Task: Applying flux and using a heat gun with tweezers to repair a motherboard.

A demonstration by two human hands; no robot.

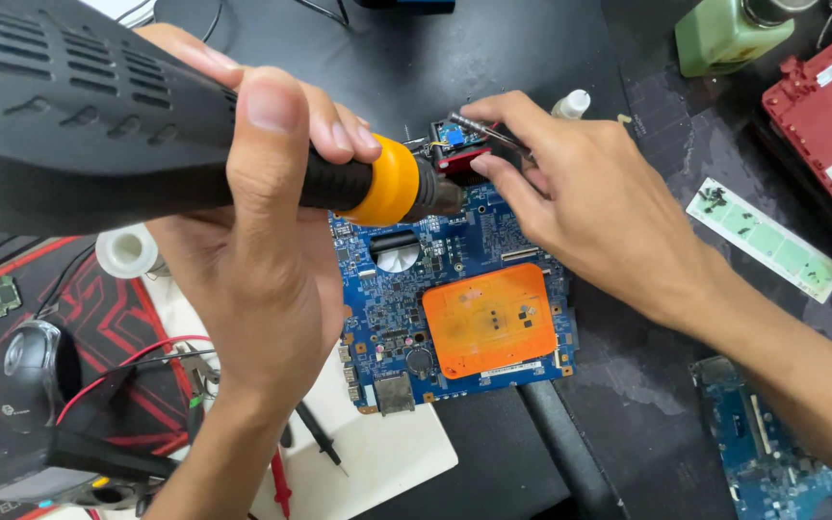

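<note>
The dark surface [532, 58] is flat and a bit scuffed. On it lies a blue circuit board [455, 308], thin and bumpy with tiny parts, with a smooth orange patch [490, 320] stuck over its middle, perhaps to shield what is under it.

The biggest thing held is the hot air tool [79, 106], black plastic with rows of slots, an orange ring and a short metal tip. The left hand [262, 279] has its fingers closed all the way round the handle, thumb on top, likely to keep the tip steady. The tip points at the top edge of the board.

The right hand [580, 212] pinches thin metal tweezers [488, 130], fingers closed on them. The tweezer ends sit at a small red and blue part [456, 146] right in front of the tip, so the heat and the grip meet at one spot.

A round black mouse [31, 371] and a white tape roll [127, 250] rest on the left. A little white bottle [572, 104] stands behind the right hand.
</note>
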